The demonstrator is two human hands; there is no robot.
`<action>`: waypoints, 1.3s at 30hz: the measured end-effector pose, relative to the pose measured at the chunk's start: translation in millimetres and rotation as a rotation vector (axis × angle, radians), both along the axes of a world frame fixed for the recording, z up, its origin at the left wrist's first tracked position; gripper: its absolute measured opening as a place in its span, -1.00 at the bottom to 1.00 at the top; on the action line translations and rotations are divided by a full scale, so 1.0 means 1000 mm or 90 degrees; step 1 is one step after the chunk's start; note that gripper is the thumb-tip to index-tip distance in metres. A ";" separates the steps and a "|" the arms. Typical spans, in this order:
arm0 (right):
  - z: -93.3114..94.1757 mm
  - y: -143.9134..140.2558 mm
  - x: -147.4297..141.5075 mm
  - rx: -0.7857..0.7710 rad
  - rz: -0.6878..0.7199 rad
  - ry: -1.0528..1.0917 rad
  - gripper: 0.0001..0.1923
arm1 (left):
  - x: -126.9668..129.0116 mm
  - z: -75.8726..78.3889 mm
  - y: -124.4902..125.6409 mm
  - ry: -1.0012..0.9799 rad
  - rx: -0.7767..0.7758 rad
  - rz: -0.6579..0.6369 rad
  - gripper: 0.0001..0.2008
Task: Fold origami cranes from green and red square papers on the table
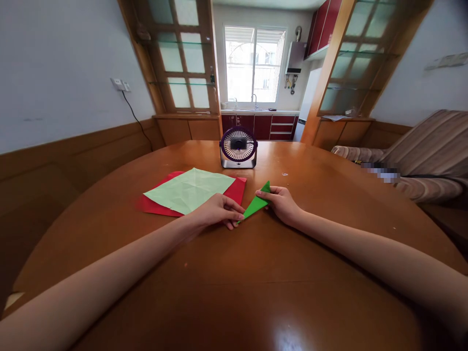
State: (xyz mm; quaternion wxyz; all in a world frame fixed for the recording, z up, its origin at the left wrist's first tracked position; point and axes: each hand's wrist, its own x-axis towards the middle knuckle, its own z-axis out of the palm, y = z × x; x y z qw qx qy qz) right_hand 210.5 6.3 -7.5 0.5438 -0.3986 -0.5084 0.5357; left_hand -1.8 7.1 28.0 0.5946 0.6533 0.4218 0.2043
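Note:
A bright green piece of folded paper (257, 206), narrow and pointed, is held between both hands just above the table. My left hand (222, 210) pinches its lower left tip between thumb and fingers. At the wider upper right end, my right hand (281, 202) grips the paper with the thumb on top; its other fingers are partly hidden behind. Left of my hands lies a creased pale green sheet (190, 187) on top of red paper (239, 189), and my left wrist passes over their near edge.
A small dark purple fan (238, 145) stands on the brown wooden table (234, 302) beyond the papers. A striped sofa (420, 146) is at the right. A black cord (135, 117) hangs from a wall socket (120, 85) at the left.

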 end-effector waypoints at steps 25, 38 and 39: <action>0.007 -0.001 0.003 -0.026 0.042 -0.066 -0.67 | -0.020 0.001 0.018 -0.025 -0.093 -0.072 -0.65; 0.011 0.010 0.024 0.203 0.047 -0.475 -0.71 | -0.023 0.001 0.021 0.059 -0.014 -0.042 -0.69; 0.009 0.010 0.024 0.238 0.044 -0.515 -0.71 | -0.023 0.001 0.021 0.061 -0.008 -0.031 -0.69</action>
